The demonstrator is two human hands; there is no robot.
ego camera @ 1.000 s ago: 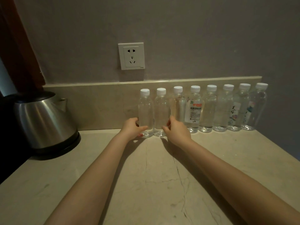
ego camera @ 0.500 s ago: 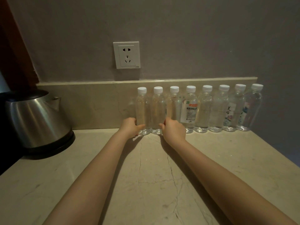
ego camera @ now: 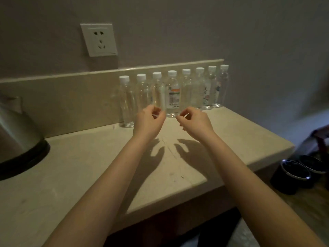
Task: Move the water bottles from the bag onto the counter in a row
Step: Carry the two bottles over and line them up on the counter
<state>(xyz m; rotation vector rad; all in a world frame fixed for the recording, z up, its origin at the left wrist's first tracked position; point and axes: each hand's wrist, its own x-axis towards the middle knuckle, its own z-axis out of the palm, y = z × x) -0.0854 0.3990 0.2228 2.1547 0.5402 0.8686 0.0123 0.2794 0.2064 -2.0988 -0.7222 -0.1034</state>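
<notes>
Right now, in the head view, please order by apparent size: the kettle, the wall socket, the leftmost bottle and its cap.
1. Kettle, though cropped and nearest the camera.
2. Wall socket and leftmost bottle: alike; the socket is wider, the bottle taller.
3. Cap.

The kettle (ego camera: 17, 139) is cut off by the left edge. The left hand (ego camera: 148, 122) hides the lower parts of the second bottle (ego camera: 142, 91) and third bottle (ego camera: 157, 90). The right hand (ego camera: 195, 122) covers the base of the fifth bottle (ego camera: 187, 90). Print on the labelled bottle (ego camera: 173, 93) is too blurred to read. Whether the curled fingers (ego camera: 156, 111) pinch anything cannot be told.
</notes>
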